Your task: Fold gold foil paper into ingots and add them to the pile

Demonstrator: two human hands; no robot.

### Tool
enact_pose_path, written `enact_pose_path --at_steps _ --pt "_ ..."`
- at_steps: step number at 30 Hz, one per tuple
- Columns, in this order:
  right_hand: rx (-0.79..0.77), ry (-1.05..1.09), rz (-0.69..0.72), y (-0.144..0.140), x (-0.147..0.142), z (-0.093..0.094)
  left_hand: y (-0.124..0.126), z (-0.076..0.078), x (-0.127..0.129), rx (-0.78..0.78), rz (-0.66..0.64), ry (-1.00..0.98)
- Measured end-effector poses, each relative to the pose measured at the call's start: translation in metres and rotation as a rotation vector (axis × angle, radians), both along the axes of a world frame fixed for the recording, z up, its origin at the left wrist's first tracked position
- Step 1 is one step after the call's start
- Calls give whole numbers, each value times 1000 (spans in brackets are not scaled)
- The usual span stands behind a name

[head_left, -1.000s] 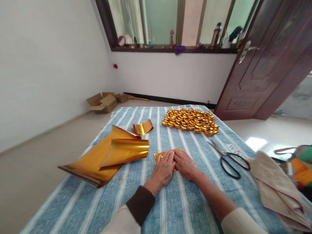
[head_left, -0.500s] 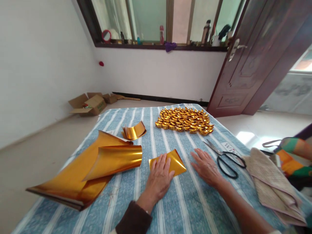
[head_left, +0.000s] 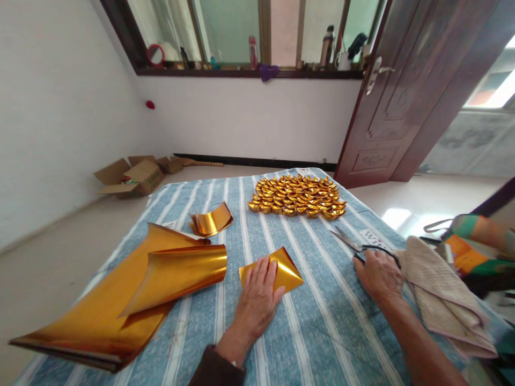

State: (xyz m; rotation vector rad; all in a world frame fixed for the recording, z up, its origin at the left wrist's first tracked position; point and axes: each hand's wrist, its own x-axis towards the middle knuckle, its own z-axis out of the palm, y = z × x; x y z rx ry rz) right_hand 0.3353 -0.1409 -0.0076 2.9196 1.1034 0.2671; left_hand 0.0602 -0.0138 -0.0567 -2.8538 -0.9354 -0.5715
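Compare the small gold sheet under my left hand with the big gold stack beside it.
The small sheet is a single folded piece, pressed down by the left hand; the big stack is many larger sheets, untouched. The small sheet lies mostly flat with one flap raised; the big stack's top sheet curls up. Both are shiny gold foil.

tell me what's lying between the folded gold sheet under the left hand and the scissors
Nothing: in the head view only bare striped cloth separates the folded gold sheet from the scissors.
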Motion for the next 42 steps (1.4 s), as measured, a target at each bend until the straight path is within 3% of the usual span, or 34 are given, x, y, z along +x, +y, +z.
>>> enact_pose_path --at_steps 9,16,19,22,26,33,42 --pt "-67 217 -30 14 11 7 2 -3 -1 -9 -18 -83" --pt "-19 295 -56 16 21 12 3 -4 -2 -9 -13 -58" --pt "124 376 81 7 19 6 2 0 -2 -24 -18 -27" --pt "275 440 340 1 11 -5 1 3 -2 -26 -16 -6" --pt "343 449 578 6 1 -16 0 5 -1 -33 -13 13" --pt "265 422 691 26 5 -13 -1 9 -2 -44 -21 46" --pt "184 431 845 28 6 -8 -2 8 -1 -52 -21 39"
